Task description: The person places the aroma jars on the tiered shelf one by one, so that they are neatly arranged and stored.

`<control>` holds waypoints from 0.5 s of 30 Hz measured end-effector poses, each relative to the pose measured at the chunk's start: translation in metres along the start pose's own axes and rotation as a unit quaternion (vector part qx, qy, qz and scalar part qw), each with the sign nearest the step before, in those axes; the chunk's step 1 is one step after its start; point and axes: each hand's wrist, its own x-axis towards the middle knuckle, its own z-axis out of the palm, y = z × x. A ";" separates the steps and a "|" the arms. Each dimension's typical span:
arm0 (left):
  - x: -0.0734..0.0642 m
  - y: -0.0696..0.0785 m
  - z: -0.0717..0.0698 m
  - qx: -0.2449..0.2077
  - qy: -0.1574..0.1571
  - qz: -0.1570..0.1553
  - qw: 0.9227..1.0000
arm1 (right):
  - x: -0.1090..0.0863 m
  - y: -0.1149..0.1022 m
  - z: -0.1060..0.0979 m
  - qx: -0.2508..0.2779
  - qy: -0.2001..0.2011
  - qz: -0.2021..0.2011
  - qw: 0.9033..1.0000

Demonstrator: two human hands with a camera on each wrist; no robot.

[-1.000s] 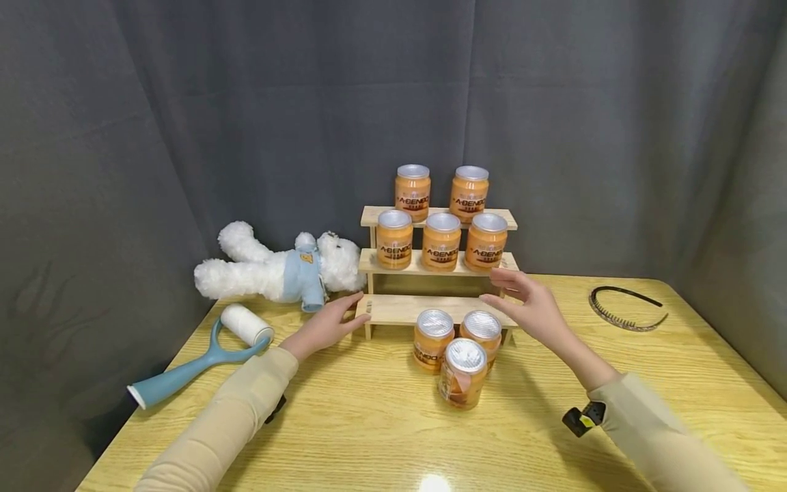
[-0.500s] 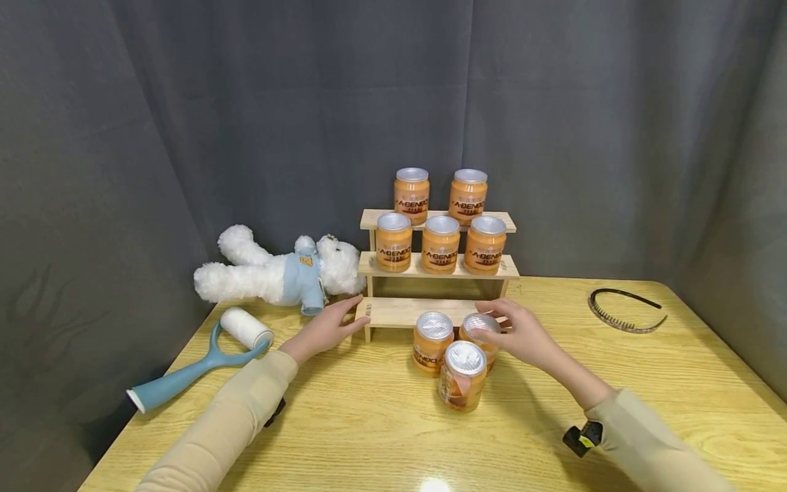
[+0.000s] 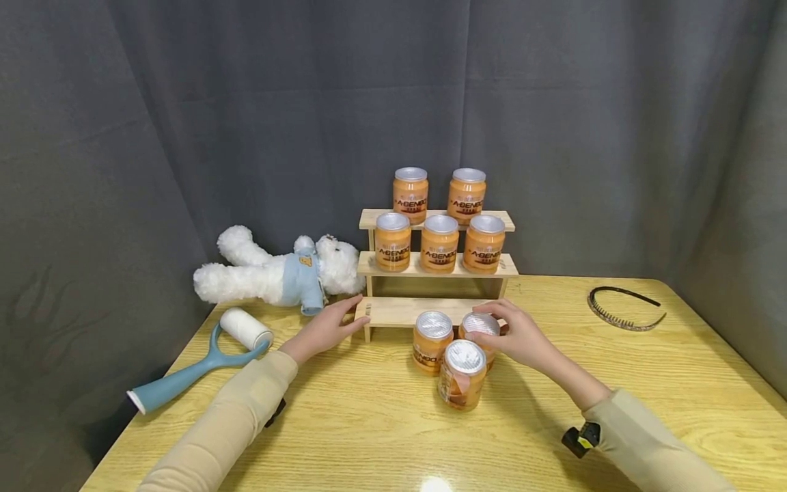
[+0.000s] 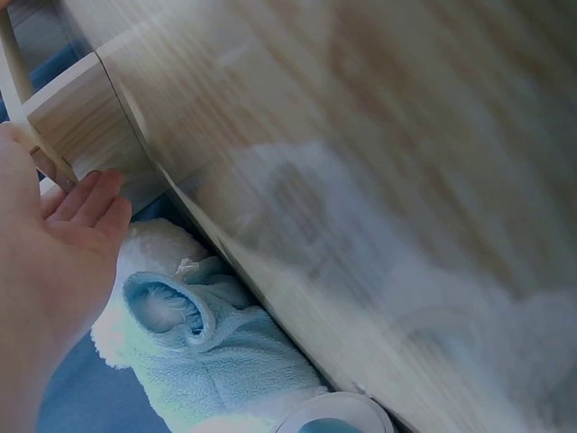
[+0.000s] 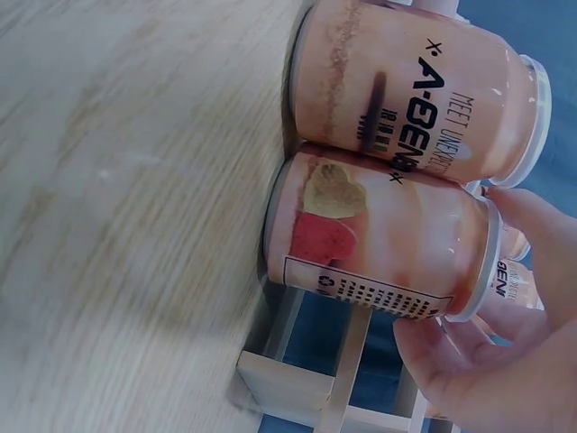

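On the table, three orange jars with silver lids stand close together before a three-step wooden stand (image 3: 406,312). My right hand (image 3: 519,336) grips the back right jar (image 3: 481,324) near its lid, thumb on the near side and fingers on the far side. In the right wrist view that jar (image 5: 388,234) stands upright against its neighbour (image 5: 406,99). The other two are the left jar (image 3: 433,347) and the front jar (image 3: 462,383). My left hand (image 3: 328,326) touches the left end of the bottom step with loosely extended fingers.
Three jars (image 3: 438,246) line the middle step and two jars (image 3: 410,197) the top one. A white plush toy (image 3: 264,277) in blue lies left, behind a blue-handled lint roller (image 3: 209,362). A headband (image 3: 615,318) lies at the right. Dark curtains (image 3: 295,102) surround the table.
My right hand has moved left and down from the right end of the bottom step onto the back right jar and taken hold of it. The left hand has stayed put.
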 end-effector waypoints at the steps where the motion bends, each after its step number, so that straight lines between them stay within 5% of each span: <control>1: 0.000 0.000 0.000 0.000 0.000 0.000 1.000 | 0.000 0.000 0.000 0.000 -0.002 0.001 1.000; 15: 0.001 -0.001 0.001 -0.002 0.000 0.005 1.000 | -0.008 0.005 -0.013 -0.013 -0.057 -0.060 0.997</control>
